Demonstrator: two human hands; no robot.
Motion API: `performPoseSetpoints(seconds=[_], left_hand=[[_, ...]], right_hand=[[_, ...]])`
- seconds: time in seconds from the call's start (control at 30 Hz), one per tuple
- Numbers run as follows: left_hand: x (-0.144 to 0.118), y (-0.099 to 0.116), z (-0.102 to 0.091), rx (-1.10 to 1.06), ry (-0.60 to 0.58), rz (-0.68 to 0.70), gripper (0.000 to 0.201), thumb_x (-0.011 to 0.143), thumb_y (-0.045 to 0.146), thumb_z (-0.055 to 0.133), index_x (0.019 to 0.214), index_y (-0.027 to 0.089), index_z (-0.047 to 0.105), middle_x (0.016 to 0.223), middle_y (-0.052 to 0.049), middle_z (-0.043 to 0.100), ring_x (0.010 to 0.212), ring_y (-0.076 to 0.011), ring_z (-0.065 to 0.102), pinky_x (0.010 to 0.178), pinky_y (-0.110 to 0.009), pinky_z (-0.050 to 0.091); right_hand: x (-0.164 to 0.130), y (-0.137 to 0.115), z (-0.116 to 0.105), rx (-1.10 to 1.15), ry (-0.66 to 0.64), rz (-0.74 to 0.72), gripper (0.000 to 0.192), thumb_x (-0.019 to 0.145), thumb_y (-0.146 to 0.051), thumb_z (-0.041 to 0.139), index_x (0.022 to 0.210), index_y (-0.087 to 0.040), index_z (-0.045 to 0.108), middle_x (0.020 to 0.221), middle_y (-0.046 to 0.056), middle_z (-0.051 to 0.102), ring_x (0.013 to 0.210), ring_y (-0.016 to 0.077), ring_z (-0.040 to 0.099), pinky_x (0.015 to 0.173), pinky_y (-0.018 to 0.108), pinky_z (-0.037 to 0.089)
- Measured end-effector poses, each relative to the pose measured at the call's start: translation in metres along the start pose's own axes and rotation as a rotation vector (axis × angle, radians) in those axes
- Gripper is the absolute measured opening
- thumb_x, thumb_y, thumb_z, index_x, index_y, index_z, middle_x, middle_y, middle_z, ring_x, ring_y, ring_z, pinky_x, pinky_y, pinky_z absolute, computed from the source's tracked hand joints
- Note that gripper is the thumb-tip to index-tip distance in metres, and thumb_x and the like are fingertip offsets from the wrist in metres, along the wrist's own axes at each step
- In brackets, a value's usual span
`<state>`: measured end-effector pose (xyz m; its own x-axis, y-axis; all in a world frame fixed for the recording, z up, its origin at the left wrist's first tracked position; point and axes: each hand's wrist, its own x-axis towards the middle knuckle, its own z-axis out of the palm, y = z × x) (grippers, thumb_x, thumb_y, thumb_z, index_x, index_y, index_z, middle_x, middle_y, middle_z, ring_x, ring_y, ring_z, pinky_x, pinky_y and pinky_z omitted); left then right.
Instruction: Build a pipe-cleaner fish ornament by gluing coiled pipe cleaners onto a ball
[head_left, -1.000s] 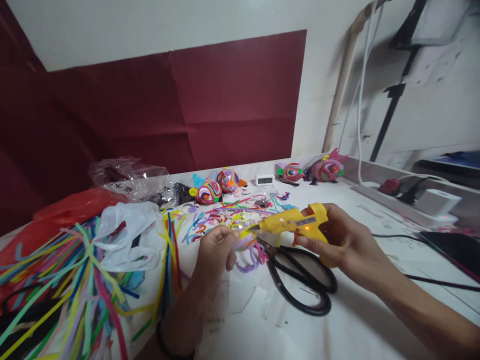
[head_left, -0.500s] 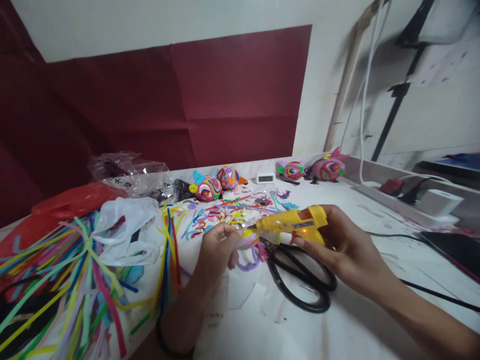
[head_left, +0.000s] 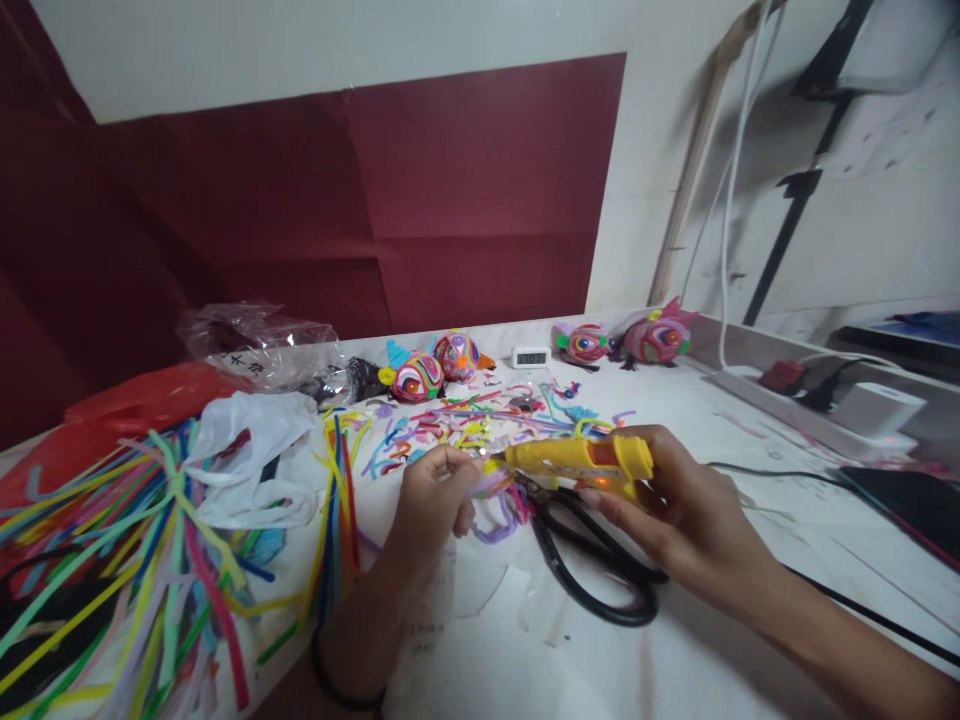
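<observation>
My right hand (head_left: pixel 675 510) grips a yellow hot glue gun (head_left: pixel 574 462) with a small orange light lit on its side. Its nozzle points left and touches a small colourful pipe-cleaner piece (head_left: pixel 491 488) that my left hand (head_left: pixel 435 500) pinches between thumb and fingers, just above the white table (head_left: pixel 675 650). Purple pipe-cleaner loops hang under that piece. Large black scissors (head_left: pixel 600 570) lie flat on the table right below the glue gun.
A big pile of long coloured pipe cleaners (head_left: pixel 127 560) and plastic bags (head_left: pixel 247 450) fill the left. Short cut scraps (head_left: pixel 465 420) lie mid-table. Several finished pipe-cleaner fish (head_left: pixel 420 378) and a small digital clock (head_left: pixel 531 356) stand at the back. Black cables (head_left: pixel 862 600) run along the right.
The glue gun has tilted down and dropped slightly, its nozzle now against the piece in my left hand. My left hand has stayed nearly still.
</observation>
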<state>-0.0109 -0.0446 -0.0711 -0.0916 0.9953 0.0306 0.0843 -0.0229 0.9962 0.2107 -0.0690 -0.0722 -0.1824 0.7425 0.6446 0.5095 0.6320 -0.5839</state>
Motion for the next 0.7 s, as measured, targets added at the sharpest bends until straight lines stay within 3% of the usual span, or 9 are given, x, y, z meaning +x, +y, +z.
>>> performPoseSetpoints(seconds=[0.13,0.3,0.7], left_hand=[[-0.0007,0.0003,0.0002,-0.004,0.003,0.002,0.019,0.066,0.036,0.06,0.063,0.02,0.051,0.026,0.009,0.038,0.024,-0.0049,0.029,0.03,-0.016,0.017],[-0.0025,0.0013,0.0012,-0.019,0.005,0.002,0.018,0.067,0.035,0.06,0.064,0.02,0.051,0.027,0.009,0.039,0.024,-0.0047,0.029,0.03,-0.016,0.016],[-0.0016,-0.0001,0.0012,-0.043,-0.008,0.007,0.018,0.066,0.033,0.062,0.063,0.019,0.051,0.029,0.011,0.036,0.023,-0.0044,0.03,0.029,-0.016,0.015]], right_hand=[[-0.0027,0.0016,0.0001,-0.029,-0.054,0.006,0.021,0.087,-0.027,0.056,0.103,-0.024,0.043,0.072,-0.001,0.061,0.052,0.0123,0.058,0.042,0.019,0.045],[-0.0056,0.0059,0.0027,0.002,-0.072,0.039,0.025,0.09,-0.031,0.052,0.109,-0.024,0.039,0.086,0.006,0.066,0.069,0.0191,0.066,0.049,0.023,0.051],[-0.0071,0.0025,0.0041,-0.069,-0.047,-0.058,0.023,0.091,-0.025,0.05,0.111,-0.025,0.039,0.085,0.004,0.065,0.064,0.0165,0.067,0.053,0.024,0.054]])
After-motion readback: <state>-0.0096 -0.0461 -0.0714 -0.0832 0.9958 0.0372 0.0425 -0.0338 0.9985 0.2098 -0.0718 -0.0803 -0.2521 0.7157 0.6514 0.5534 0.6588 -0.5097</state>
